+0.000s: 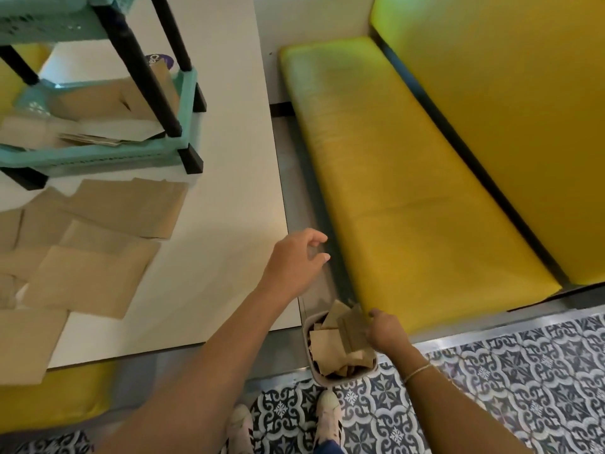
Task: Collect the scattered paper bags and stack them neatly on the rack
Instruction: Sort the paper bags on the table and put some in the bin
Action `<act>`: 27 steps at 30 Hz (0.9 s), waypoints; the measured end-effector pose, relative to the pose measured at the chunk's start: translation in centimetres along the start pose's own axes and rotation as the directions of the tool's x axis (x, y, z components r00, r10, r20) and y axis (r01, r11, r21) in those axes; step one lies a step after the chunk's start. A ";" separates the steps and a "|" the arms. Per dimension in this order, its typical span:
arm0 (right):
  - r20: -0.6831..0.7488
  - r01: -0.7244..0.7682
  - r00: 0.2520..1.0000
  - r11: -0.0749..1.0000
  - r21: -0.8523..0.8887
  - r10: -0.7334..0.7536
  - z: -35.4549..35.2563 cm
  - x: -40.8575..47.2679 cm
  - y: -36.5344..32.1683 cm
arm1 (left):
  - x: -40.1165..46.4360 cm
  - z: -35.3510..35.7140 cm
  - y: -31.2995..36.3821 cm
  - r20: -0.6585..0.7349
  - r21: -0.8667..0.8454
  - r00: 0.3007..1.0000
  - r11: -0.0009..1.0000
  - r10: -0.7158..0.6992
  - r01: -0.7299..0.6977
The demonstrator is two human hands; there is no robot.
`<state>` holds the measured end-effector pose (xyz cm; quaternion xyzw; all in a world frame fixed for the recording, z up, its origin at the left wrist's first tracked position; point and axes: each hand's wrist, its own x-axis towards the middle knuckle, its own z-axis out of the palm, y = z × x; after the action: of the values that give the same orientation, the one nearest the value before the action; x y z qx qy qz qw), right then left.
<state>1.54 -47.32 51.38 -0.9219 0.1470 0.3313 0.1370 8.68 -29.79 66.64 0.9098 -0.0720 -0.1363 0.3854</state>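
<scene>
The right hand (386, 332) is pinching paper bags (343, 339) in a small bin (322, 376) at six o'clock, while the left hand (294, 260) is hovering loosely open. Some bags are lying on the rack (98, 155) at ten o'clock; many loose bags (98, 244) are waiting on the table (229, 191).

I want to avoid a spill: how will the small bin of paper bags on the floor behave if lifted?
The bin probably feels light, since it holds only thin paper bags. They stick up loosely, so some may slide out if it tilts. The right hand already grips some.
</scene>
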 end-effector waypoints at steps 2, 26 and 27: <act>0.002 0.024 1.000 1.000 0.002 -0.024 -0.5 0.0 -0.6 | -0.4 -0.6 -0.5 -0.022 -0.009 1.000 1.000 -0.007 0.006; -0.391 0.580 0.772 0.807 0.111 -0.501 -11.0 -8.2 -28.8 | -7.4 -19.1 -13.7 -0.189 0.358 0.916 0.843 -0.354 0.400; -0.341 0.589 0.774 0.804 0.078 -0.534 -10.2 -8.2 -30.1 | -7.8 -20.1 -14.9 -0.215 0.403 0.903 0.809 -0.372 0.429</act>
<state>12.21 -21.72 68.97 -0.9464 -0.0873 0.1154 0.2886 7.72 -3.97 70.82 0.9742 0.1169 -0.1371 0.1357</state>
